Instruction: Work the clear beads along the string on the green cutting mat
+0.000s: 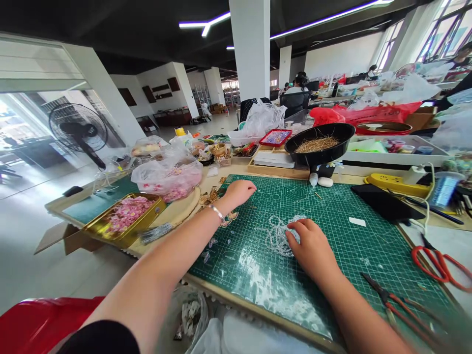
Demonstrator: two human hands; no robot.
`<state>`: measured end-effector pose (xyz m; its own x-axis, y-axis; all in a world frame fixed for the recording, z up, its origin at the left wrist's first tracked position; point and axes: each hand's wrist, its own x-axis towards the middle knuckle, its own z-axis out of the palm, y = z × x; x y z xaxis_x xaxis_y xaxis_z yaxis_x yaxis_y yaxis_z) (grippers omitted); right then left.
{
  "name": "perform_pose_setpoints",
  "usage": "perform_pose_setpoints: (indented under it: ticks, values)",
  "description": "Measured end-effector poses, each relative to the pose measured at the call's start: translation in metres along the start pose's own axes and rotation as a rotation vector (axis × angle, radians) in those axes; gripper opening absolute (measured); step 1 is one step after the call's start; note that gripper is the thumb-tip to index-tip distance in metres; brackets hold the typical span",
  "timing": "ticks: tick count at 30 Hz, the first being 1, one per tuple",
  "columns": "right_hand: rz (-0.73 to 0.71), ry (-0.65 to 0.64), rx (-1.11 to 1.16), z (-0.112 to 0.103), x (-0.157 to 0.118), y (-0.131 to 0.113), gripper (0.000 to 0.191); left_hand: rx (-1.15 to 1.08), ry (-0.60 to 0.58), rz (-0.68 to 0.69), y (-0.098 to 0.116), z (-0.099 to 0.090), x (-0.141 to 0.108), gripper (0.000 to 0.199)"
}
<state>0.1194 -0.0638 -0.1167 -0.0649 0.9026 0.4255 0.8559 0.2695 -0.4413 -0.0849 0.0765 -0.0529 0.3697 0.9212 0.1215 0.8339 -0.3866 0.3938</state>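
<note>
My left hand (239,192) is closed over the far part of the green cutting mat (332,204), its fingertips pressed together. Whatever it may hold is too small to make out. My right hand (312,247) rests at the edge of a tangled pile of clear bead strands (276,237), thumb and fingers apart and touching the strands. Below my left wrist lie gold-coloured flower-shaped pieces (230,218) and a heap of gold metal parts (209,195). Small translucent pieces (206,256) are scattered near the mat's left edge.
Pliers (385,295) and red-handled scissors (438,265) lie on the right. A gold tin (121,236) of pink flowers and a plastic bag (167,169) stand on the left. Behind the mat is a black bowl (319,140) of gold sticks, near a yellow power strip (398,184).
</note>
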Motion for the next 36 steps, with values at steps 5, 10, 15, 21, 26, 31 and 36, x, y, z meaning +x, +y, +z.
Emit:
perform_pose_setpoints:
  ticks: [5, 10, 15, 21, 26, 31, 36]
  values:
    - [-0.045, 0.037, 0.078, 0.0, 0.002, 0.0, 0.018, 0.124, -0.059, -0.039, -0.008, 0.037, 0.06, 0.02]
    - [-0.019, -0.006, 0.092, -0.004, 0.003, -0.002, 0.016, 0.094, -0.073, -0.066, -0.016, 0.06, 0.067, 0.023]
    - [-0.05, -0.171, -0.028, -0.001, -0.003, -0.009, 0.022, -0.07, -0.069, -0.098, -0.007, 0.05, 0.063, 0.013]
    - [-0.005, -0.134, 0.023, -0.001, -0.001, -0.004, 0.02, -0.773, -0.141, -0.084, 0.045, 0.032, 0.0, 0.014]
    - [0.049, 0.137, 0.38, -0.02, 0.0, -0.011, 0.015, -1.559, -0.23, -0.204, 0.075, 0.037, -0.074, 0.013]
    - [-0.022, 0.12, 0.341, -0.026, -0.003, -0.018, 0.011, -1.663, -0.182, -0.323, 0.074, 0.058, -0.098, 0.018]
    - [-0.15, 0.054, 0.246, -0.02, -0.001, -0.016, 0.009, -1.566, -0.121, -0.31, 0.069, 0.069, -0.097, 0.02]
